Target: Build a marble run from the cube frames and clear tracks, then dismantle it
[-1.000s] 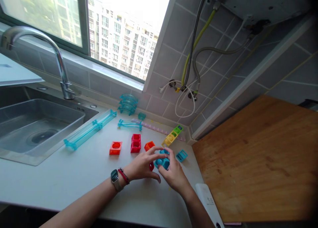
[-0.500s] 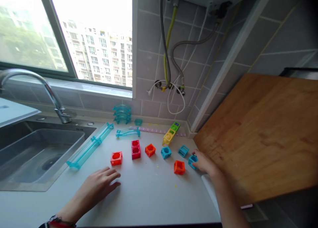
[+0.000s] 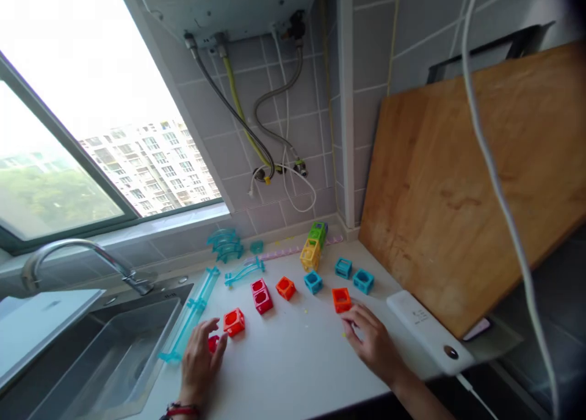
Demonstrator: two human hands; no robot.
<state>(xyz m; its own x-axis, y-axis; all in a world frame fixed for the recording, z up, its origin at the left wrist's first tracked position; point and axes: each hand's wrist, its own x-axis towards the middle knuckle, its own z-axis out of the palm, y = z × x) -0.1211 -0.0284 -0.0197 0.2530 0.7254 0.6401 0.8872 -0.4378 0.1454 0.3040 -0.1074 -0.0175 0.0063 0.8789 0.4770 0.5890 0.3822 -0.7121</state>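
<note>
My left hand [image 3: 199,356] is at the counter's left, its fingers and thumb curled around a small red cube block [image 3: 213,343] that they partly hide. Just right of it sits a red-orange cube [image 3: 234,322] with a round hole. My right hand [image 3: 372,339] has its thumb and fingers apart and holds nothing. Its fingertips are at the near edge of an orange cube [image 3: 341,300]; whether they touch it I cannot tell. Beyond lie blue cubes [image 3: 363,281], another orange cube [image 3: 285,288], and two joined crimson cubes [image 3: 261,296].
A yellow and green block row [image 3: 310,255] stands near the wall. Clear teal track pieces [image 3: 190,316] lie beside the sink [image 3: 151,371]. At right are a white power strip [image 3: 428,331], a leaning wooden board [image 3: 458,182] and a hanging white cable [image 3: 492,163].
The view has turned right. My right hand has let go of a blue cube and moved left toward the orange cube. My left hand has closed around a red cube.
</note>
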